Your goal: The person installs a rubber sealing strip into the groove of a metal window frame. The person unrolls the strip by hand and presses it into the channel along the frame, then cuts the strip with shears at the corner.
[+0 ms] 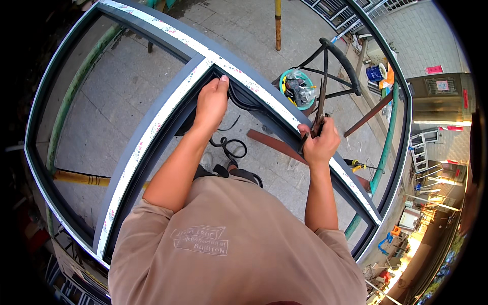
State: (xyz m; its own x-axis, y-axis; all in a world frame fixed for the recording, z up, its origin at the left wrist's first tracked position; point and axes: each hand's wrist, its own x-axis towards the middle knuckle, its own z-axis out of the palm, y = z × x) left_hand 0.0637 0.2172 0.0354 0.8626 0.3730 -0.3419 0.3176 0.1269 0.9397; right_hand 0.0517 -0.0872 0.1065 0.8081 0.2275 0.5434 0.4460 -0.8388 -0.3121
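A large grey window frame [179, 34], partly covered with printed white protective film, lies across in front of me. My left hand [212, 101] is at the inner corner of a crossbar, thumb stretched along the edge and fingers curled. It presses a black rubber sealing strip [249, 105] there; the fingertips are partly hidden. Part of the strip sags off the frame's inner edge, and more of it hangs in loops [235, 148] below. My right hand [321, 145] rests over the right-hand rail, closed round dark, rusty scissors [322, 99] whose blades point away from me.
Beyond the rail stands a turquoise bucket [300, 90] of mixed items, beside a black metal stand [339, 66]. Green pipes [81, 84] and a yellow pole [84, 178] run beneath the frame. A brown bar [274, 146] crosses below. Ladders [420, 152] and clutter line the right side.
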